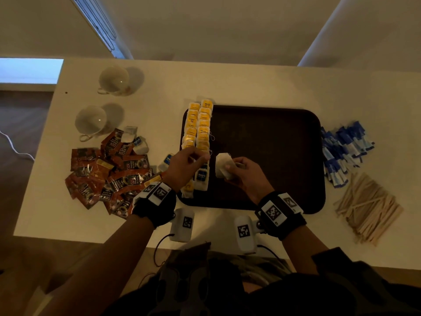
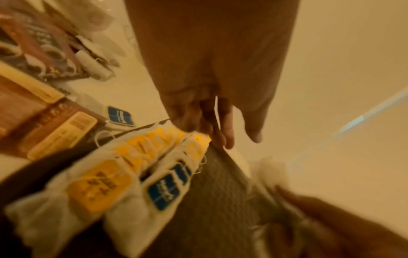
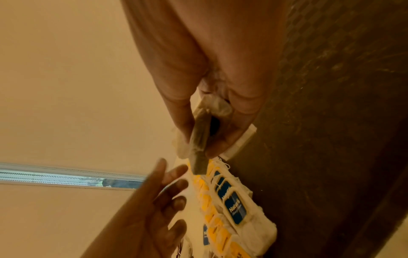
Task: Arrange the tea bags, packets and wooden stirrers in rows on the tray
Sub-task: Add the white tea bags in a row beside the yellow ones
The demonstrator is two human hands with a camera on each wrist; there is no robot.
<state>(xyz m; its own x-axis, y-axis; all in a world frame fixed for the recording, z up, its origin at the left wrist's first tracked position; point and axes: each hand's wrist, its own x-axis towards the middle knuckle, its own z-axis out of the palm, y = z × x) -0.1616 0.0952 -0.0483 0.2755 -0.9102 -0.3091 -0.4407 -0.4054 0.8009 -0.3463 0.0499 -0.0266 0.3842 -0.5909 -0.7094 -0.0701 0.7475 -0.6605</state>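
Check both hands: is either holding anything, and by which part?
The right hand grips a small stack of tea bags by its near end, thumb one side, fingers the other. The left hand holds nothing, fingers loose above the rows.

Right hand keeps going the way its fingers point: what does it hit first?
Probably the left hand. The right hand holds tea bags pointing left, just short of the left hand and the tea-bag rows. Depth unclear.
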